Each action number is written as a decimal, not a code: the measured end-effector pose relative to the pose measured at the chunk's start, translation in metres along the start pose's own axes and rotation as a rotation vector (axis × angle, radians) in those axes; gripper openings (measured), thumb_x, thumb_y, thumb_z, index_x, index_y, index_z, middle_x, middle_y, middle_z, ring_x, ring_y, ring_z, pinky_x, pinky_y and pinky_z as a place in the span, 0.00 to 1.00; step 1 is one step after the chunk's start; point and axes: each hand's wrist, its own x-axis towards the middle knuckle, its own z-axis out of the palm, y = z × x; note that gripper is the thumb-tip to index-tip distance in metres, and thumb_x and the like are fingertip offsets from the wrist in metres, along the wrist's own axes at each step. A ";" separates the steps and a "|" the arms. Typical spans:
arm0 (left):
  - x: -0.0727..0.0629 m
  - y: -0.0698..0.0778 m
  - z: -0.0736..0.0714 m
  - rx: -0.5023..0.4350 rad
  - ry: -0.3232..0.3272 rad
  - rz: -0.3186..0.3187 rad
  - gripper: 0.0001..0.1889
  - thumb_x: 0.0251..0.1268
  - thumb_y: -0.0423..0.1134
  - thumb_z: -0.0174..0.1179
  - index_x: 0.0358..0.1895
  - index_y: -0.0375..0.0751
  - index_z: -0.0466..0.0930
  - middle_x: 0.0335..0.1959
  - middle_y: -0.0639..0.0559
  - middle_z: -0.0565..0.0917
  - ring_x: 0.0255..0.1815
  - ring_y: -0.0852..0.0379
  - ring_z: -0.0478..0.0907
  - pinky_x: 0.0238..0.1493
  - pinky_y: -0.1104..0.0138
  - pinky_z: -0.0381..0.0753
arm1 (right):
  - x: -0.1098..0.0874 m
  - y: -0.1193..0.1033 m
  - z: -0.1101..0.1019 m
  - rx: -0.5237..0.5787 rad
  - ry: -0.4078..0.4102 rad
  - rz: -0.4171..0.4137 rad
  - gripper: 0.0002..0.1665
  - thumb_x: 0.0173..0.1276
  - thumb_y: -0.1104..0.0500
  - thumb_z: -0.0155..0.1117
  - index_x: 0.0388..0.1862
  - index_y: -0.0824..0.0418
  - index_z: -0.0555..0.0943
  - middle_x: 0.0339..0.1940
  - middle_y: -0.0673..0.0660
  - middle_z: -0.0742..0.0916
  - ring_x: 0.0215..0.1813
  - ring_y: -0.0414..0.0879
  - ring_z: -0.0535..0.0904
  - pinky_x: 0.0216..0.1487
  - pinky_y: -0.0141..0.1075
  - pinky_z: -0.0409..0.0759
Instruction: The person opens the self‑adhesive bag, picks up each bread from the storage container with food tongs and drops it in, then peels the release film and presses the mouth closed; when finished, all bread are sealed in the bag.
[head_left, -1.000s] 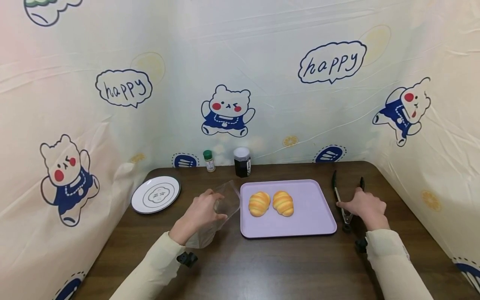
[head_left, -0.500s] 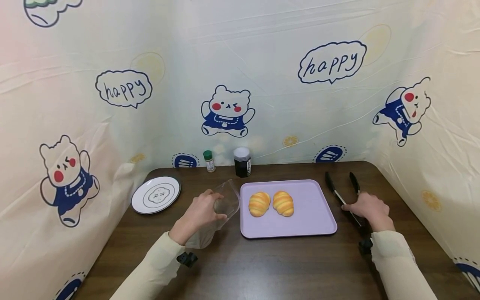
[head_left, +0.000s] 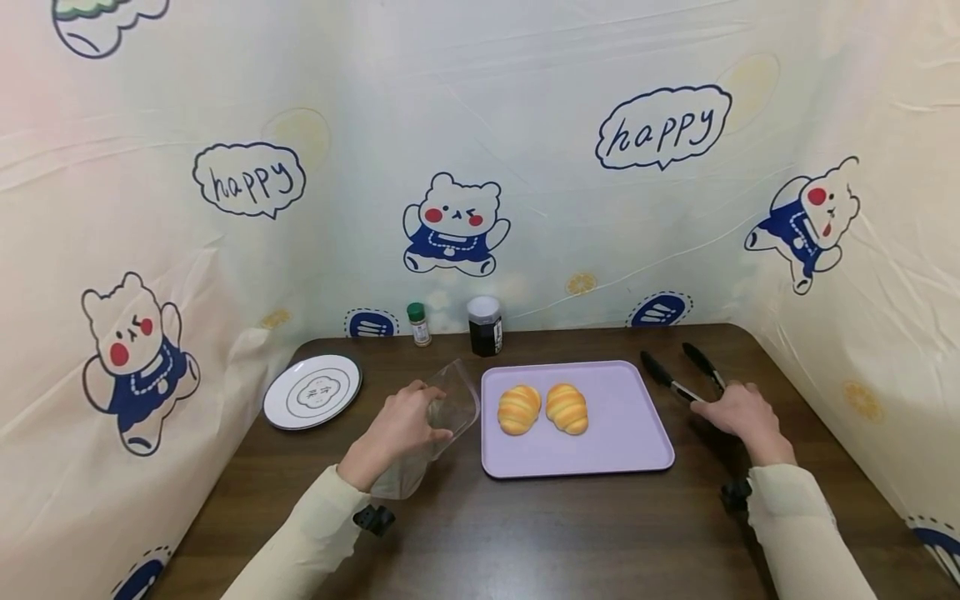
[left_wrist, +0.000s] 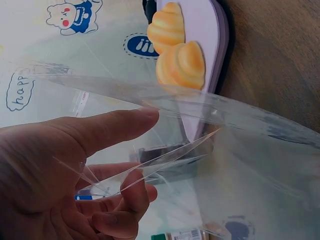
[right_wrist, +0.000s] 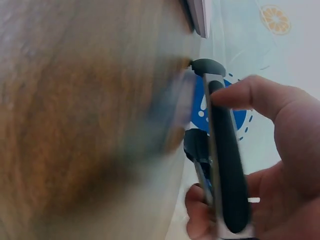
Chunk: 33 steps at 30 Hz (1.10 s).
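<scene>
My left hand (head_left: 399,427) holds a clear plastic bag (head_left: 459,398) upright over the table, just left of a lavender tray (head_left: 626,421). In the left wrist view the thumb (left_wrist: 125,127) stands apart from the curled fingers, and the bag's film spreads around them. On the tray lie two croissant-shaped bread rolls, a left one (head_left: 519,409) and a right one (head_left: 567,408). To the tray's right, my right hand (head_left: 742,417) grips metal tongs (head_left: 684,390) with black ends, their arms spread apart. The right wrist view shows thumb and fingers around the tongs (right_wrist: 227,155).
A white plate (head_left: 337,371) lies at the table's left edge. Along the back stand a small green-capped spice bottle (head_left: 418,325) and a dark jar (head_left: 485,327) with a pale lid. Printed cloth surrounds the brown wooden table (head_left: 555,533) on three sides.
The right hand has shifted slightly right and toward the person, and the tongs have turned so their ends point more to the left. The left hand and bag have stayed in place.
</scene>
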 end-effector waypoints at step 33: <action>0.004 -0.005 -0.003 0.015 0.007 -0.020 0.32 0.47 0.49 0.79 0.56 0.39 0.82 0.50 0.39 0.81 0.35 0.49 0.80 0.42 0.54 0.87 | -0.054 -0.106 -0.012 -0.081 0.077 -0.387 0.55 0.53 0.31 0.73 0.66 0.71 0.74 0.61 0.75 0.81 0.56 0.69 0.79 0.50 0.61 0.80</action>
